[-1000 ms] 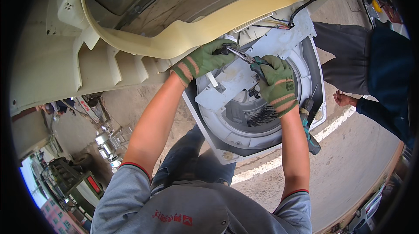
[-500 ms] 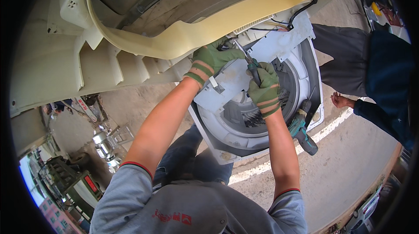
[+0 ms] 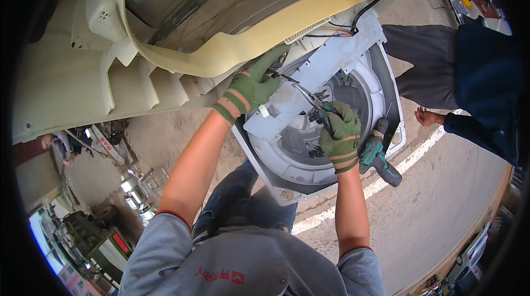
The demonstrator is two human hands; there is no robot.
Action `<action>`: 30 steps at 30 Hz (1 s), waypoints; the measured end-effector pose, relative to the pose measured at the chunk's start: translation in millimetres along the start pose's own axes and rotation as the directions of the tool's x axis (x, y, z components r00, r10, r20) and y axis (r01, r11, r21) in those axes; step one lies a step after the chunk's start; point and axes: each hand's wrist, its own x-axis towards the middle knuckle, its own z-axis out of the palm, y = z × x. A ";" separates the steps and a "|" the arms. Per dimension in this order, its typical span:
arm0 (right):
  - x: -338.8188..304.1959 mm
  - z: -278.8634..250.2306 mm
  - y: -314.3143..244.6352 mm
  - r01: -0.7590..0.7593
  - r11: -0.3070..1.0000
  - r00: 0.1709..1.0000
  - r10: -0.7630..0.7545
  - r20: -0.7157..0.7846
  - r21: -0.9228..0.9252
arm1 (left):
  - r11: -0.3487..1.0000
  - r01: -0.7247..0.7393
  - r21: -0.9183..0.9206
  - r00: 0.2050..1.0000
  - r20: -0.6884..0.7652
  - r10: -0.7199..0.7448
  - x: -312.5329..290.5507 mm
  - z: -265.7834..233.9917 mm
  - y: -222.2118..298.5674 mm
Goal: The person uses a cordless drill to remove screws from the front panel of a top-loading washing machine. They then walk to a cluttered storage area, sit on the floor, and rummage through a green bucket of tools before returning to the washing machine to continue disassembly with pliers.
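Observation:
My left hand [image 3: 251,89], in a green striped glove, is closed on a wire bundle [image 3: 288,78] beneath the raised cream panel [image 3: 221,56]. Just what lies under its fingertips is partly hidden. A pair of pliers [image 3: 321,109] sits in my gloved right hand [image 3: 342,136], their jaws pointing up with a gap between the tips. They hang over the washing machine tub [image 3: 295,172], which has a grey metal plate [image 3: 287,105] lying across part of it. Pale wires run from my left hand toward the pliers.
A teal and black cordless drill [image 3: 378,158] rests on the washer's right rim. Another person [image 3: 436,70] stands at the right, one bare hand [image 3: 428,116] hanging near the machine. A metal cylindrical part [image 3: 132,190] lies on the concrete floor at the left.
The pliers have moved down and away from my left hand, and their jaws now stand apart. My left hand has shifted slightly left, and the wires between the two hands show more.

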 end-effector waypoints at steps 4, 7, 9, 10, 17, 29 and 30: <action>-21.7 -5.7 -13.9 -0.032 0.999 0.998 0.033 0.059 -0.029 | 0.908 -0.061 0.414 0.980 -0.148 0.134 -13.8 10.1 3.4; -40.9 -1.9 -19.9 -0.062 0.997 0.997 0.064 0.050 -0.037 | 0.966 0.029 0.257 0.979 -0.202 0.025 -36.6 12.3 0.6; -52.5 -0.7 -23.5 -0.085 0.996 0.996 0.085 0.039 -0.012 | 0.992 0.117 0.050 0.973 -0.208 -0.104 -54.4 14.1 8.8; -56.6 -1.2 -27.4 -0.091 0.996 0.995 0.091 0.042 -0.009 | 0.984 0.170 -0.049 0.960 -0.216 -0.176 -64.8 15.5 9.1; -61.8 -3.0 -40.9 -0.119 0.992 0.992 0.117 0.043 0.049 | 0.980 0.183 -0.071 0.896 -0.398 -0.196 -69.1 30.7 -14.3; -103.0 8.7 -32.6 -0.361 0.886 0.933 0.344 0.110 0.290 | 0.826 0.108 0.553 0.993 -0.093 -0.069 -68.9 39.1 -6.1; -107.8 10.4 -33.2 -0.361 0.888 0.933 0.342 0.115 0.285 | 0.774 0.077 0.628 0.997 -0.060 -0.050 -68.8 39.2 -5.8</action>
